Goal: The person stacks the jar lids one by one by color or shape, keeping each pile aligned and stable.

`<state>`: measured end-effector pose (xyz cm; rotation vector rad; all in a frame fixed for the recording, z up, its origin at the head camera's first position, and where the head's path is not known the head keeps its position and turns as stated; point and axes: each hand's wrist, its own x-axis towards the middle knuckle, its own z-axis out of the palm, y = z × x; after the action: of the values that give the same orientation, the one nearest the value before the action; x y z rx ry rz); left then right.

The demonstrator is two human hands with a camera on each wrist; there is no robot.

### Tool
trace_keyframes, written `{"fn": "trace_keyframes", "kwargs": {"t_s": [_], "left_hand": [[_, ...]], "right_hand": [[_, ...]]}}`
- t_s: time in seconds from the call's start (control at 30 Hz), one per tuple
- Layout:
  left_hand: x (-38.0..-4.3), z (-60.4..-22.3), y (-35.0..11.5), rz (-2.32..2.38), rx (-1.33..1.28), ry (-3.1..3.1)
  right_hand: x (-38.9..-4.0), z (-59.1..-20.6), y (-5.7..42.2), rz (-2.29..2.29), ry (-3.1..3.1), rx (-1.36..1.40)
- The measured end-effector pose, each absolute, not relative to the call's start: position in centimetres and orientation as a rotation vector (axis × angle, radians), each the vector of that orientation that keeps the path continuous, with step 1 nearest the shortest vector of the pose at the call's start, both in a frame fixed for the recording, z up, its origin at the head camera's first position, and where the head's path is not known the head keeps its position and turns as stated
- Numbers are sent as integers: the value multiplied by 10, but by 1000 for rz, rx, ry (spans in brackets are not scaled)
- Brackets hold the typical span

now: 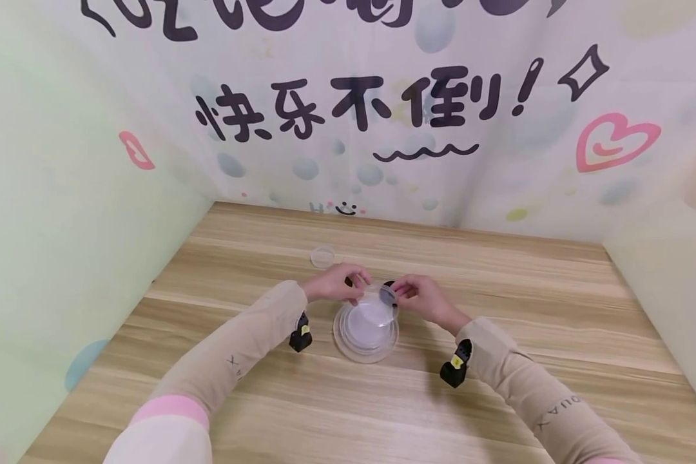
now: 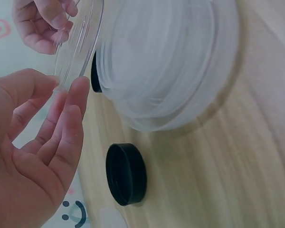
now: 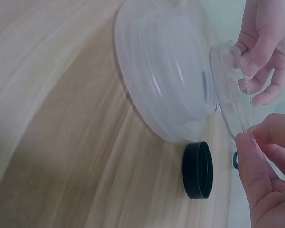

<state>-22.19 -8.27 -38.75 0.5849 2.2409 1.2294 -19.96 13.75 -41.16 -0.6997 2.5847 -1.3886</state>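
Both hands hold a clear round plastic lid [image 1: 378, 308] tilted above a stack of translucent round lids [image 1: 364, 341]. My left hand [image 1: 338, 282] pinches the lid's left rim between thumb and fingertips, seen close in the left wrist view. The opposite rim is pinched by my right hand [image 1: 426, 299], thumb against fingers. In the left wrist view a black round cap [image 2: 127, 175] lies on the table beside the stack, near the left hand. Another black cap [image 3: 198, 170] rests near the right hand, partly hidden behind the clear lid and fingers in the head view.
A small clear round lid [image 1: 323, 257] lies behind the left hand. The wood-grain table [image 1: 255, 412] meets a printed curtain [image 1: 348, 174] at the back, with pale walls on both sides. Each wrist carries a small black camera [image 1: 301, 334].
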Motion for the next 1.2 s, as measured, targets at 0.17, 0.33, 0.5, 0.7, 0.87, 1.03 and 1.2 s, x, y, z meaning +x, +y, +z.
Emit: {"fn": "trace_keyframes", "kwargs": {"t_s": [0.17, 0.33, 0.5, 0.7, 0.87, 1.03, 1.2], "left_hand": [[-219, -394, -88, 1239, 577, 2212], [-215, -394, -92, 1230, 587, 2220], [-212, -393, -96, 1251, 658, 2200], [-211, -395, -99, 1241, 621, 2190], [-209, -396, -101, 1226, 625, 2206], [-208, -399, -101, 1220, 623, 2213], [-207, -402, -101, 1241, 630, 2210]], "right_hand": [[-196, -414, 132, -1408, 2558, -737], [-193, -417, 127, -1409, 2538, -740], [-190, -417, 124, -1406, 2539, -734], [-183, -408, 120, -1362, 2526, -743], [-173, -389, 116, -1365, 2497, -736], [-180, -407, 120, -1340, 2482, -734], [-185, -419, 125, -1352, 2463, -724]]}}
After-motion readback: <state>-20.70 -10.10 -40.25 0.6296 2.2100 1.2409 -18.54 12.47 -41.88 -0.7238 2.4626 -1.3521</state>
